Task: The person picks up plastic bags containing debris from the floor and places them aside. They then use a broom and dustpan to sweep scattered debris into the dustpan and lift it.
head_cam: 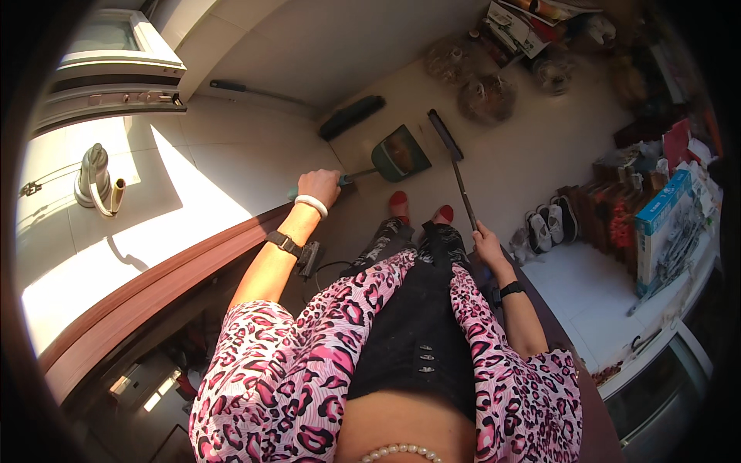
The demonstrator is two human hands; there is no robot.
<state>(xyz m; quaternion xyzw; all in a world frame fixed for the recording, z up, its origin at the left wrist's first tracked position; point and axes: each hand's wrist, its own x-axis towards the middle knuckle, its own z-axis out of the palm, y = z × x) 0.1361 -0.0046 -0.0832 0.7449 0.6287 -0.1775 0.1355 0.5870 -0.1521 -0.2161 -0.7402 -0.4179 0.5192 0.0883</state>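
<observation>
My left hand [318, 188] grips the handle of a dark green dustpan [382, 158], whose pan hangs above or rests on the floor ahead of my feet; I cannot tell which. Some brownish matter shows inside the pan. In my right hand [488, 245] is the long dark stick of a broom [462, 188]. Its narrow bristle head [446, 134] lies to the right of the dustpan, a short gap apart from it. Both tools point away from me, over the pale tiled floor [509, 168].
A second dark broom head [352, 117] lies by the left wall. Several filled plastic bags [487, 98] sit at the back. Shoes [553, 223], stacked goods and a blue box [664, 223] line the right side. At left are a sunlit ledge [214, 168], a metal thermos-like vessel [95, 176] and an open window [116, 43].
</observation>
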